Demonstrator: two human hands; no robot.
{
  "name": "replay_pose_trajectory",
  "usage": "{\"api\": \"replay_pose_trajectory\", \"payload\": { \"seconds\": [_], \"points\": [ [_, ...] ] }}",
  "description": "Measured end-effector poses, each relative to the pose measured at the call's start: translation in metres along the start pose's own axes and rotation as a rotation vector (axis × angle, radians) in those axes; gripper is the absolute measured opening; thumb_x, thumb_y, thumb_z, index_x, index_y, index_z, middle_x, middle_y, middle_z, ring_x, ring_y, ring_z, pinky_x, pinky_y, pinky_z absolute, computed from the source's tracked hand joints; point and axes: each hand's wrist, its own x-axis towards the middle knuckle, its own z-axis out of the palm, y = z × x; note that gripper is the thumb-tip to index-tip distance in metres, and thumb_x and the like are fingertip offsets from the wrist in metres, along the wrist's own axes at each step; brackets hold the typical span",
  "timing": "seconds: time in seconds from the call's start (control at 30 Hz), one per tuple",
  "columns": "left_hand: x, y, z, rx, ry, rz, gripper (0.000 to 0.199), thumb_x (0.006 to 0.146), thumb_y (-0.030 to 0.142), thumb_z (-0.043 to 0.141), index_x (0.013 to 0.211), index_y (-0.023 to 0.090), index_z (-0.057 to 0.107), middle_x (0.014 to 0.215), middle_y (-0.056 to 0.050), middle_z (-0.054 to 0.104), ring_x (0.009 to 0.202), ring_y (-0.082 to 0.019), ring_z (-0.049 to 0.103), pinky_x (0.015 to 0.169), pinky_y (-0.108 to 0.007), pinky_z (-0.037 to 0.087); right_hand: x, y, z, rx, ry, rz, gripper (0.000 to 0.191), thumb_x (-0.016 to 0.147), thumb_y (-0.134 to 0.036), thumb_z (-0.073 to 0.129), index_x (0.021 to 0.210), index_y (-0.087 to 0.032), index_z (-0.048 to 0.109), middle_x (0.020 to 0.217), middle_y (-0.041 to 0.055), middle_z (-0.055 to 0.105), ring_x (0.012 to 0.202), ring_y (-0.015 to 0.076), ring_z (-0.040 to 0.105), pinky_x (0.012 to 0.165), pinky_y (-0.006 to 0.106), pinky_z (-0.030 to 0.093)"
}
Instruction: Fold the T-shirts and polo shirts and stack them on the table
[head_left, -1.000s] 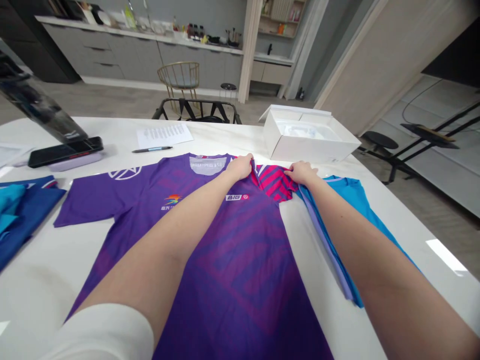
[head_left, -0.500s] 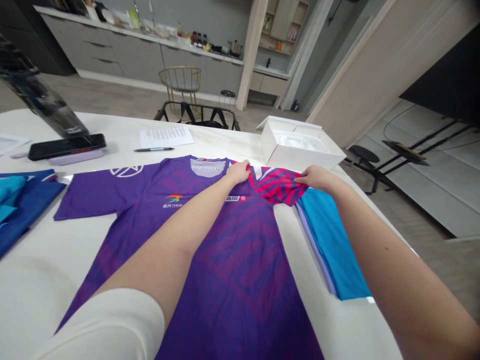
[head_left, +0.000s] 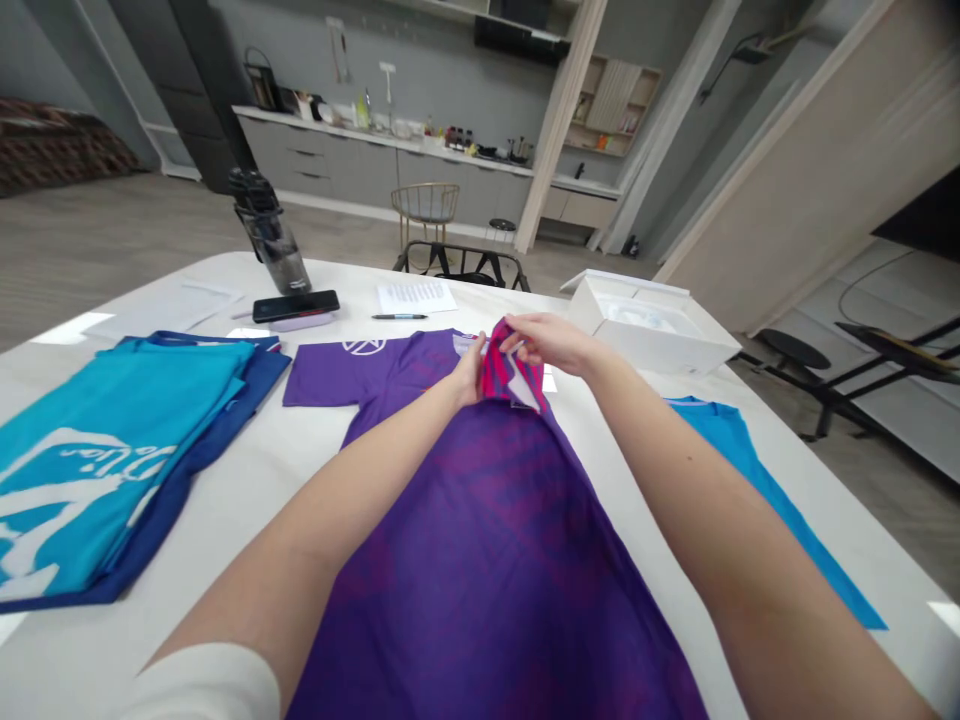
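A purple jersey (head_left: 487,560) lies flat on a white tabletop (head_left: 225,500). The left hand (head_left: 469,372) and the right hand (head_left: 544,342) both pinch a pink striped fold (head_left: 511,372) at the top of the jersey, near the collar. A blue shirt (head_left: 750,480) lies just to the right, and a pile of blue shirts (head_left: 97,470) sits to the left.

The hands (head_left: 547,340) and forearms (head_left: 337,530) are bare; a cream-white sleeve (head_left: 202,685) covers the left upper arm.
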Motion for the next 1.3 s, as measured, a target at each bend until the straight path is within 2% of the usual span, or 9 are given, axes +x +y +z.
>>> {"api": "replay_pose_trajectory", "payload": {
  "seconds": [0.1, 0.23, 0.33, 0.43, 0.6, 0.7, 0.8, 1.1, 1.3],
  "points": [
    [-0.027, 0.01, -0.032, -0.103, 0.024, -0.019, 0.069, 0.092, 0.075, 0.038, 0.114, 0.017, 0.069, 0.114, -0.014, 0.077, 0.102, -0.03, 0.074, 0.096, -0.045, 0.058, 0.029, 0.025, 0.024, -0.231, 0.099, -0.071, 0.038, 0.103, -0.046, 0.048, 0.101, -0.016, 0.07, 0.086, 0.0086, 0.071, 0.055, 0.0116, 0.052, 0.05, 0.024, 0.04],
    [-0.04, 0.009, -0.059, -0.052, 0.112, -0.109, 0.062, 0.084, 0.072, 0.058, 0.106, 0.016, 0.071, 0.103, -0.015, 0.078, 0.1, -0.032, 0.075, 0.093, -0.048, 0.059, 0.058, 0.083, 0.009, -0.748, 0.419, -0.07, 0.031, 0.092, -0.022, 0.056, 0.117, -0.017, 0.073, 0.112, 0.0133, 0.07, 0.099, 0.0257, 0.064, 0.086, 0.036, 0.053],
    [-0.037, 0.001, -0.065, 0.182, 0.306, -0.055, 0.033, 0.074, 0.039, 0.082, 0.093, 0.015, 0.072, 0.089, -0.012, 0.078, 0.089, -0.029, 0.076, 0.085, -0.042, 0.061, 0.07, 0.118, -0.011, -0.97, 0.45, 0.03, 0.051, 0.09, -0.021, 0.052, 0.139, -0.03, 0.063, 0.149, 0.0127, 0.052, 0.135, 0.037, 0.046, 0.104, 0.06, 0.045],
    [-0.031, -0.007, -0.067, 0.521, 0.508, 0.057, 0.023, 0.066, 0.014, 0.079, 0.087, 0.015, 0.071, 0.085, -0.008, 0.077, 0.085, -0.026, 0.074, 0.079, -0.036, 0.059, 0.08, 0.135, -0.021, -1.048, 0.394, 0.074, 0.052, 0.096, -0.025, 0.044, 0.145, -0.035, 0.057, 0.163, 0.0087, 0.035, 0.148, 0.0379, 0.029, 0.108, 0.072, 0.036],
    [-0.029, -0.009, -0.069, 0.966, 0.588, 0.132, 0.038, 0.066, 0.011, 0.073, 0.104, 0.016, 0.07, 0.101, -0.01, 0.076, 0.093, -0.025, 0.072, 0.078, -0.031, 0.054, 0.098, 0.14, -0.025, -1.168, 0.357, 0.001, 0.045, 0.097, -0.043, 0.048, 0.137, -0.03, 0.063, 0.165, 0.0114, 0.033, 0.15, 0.0389, 0.025, 0.108, 0.072, 0.034],
    [-0.032, -0.008, -0.068, 1.089, 0.574, 0.104, 0.068, 0.067, 0.017, 0.077, 0.132, 0.015, 0.058, 0.116, -0.015, 0.073, 0.098, -0.026, 0.071, 0.079, -0.031, 0.053, 0.101, 0.137, -0.027, -1.241, 0.346, -0.079, 0.032, 0.092, -0.042, 0.055, 0.115, -0.026, 0.073, 0.154, 0.0124, 0.046, 0.143, 0.037, 0.035, 0.108, 0.066, 0.038],
    [-0.036, -0.008, -0.065, 1.183, 0.524, 0.102, 0.081, 0.069, 0.02, 0.078, 0.144, 0.016, 0.047, 0.123, -0.018, 0.07, 0.102, -0.029, 0.071, 0.081, -0.034, 0.053, 0.099, 0.134, -0.033, -1.246, 0.355, -0.061, 0.031, 0.094, -0.037, 0.05, 0.11, -0.026, 0.074, 0.146, 0.0119, 0.051, 0.136, 0.0356, 0.041, 0.105, 0.063, 0.041],
    [-0.05, -0.012, -0.057, 1.205, 0.543, 0.247, 0.044, 0.087, 0.016, 0.06, 0.13, 0.027, 0.061, 0.122, -0.01, 0.073, 0.115, -0.027, 0.068, 0.1, -0.037, 0.049, 0.095, 0.141, -0.045, -1.269, 0.319, -0.003, 0.036, 0.097, -0.041, 0.05, 0.128, -0.033, 0.065, 0.147, 0.0121, 0.048, 0.136, 0.036, 0.04, 0.103, 0.068, 0.04],
    [-0.048, -0.012, -0.059, 1.096, 0.606, 0.327, 0.015, 0.093, 0.027, 0.056, 0.098, 0.023, 0.069, 0.102, -0.01, 0.075, 0.103, -0.029, 0.07, 0.094, -0.039, 0.051, 0.1, 0.14, -0.044, -1.208, 0.335, 0.05, 0.027, 0.099, -0.041, 0.051, 0.108, -0.023, 0.069, 0.136, 0.0167, 0.052, 0.128, 0.0362, 0.046, 0.099, 0.064, 0.044]
  ]
}}
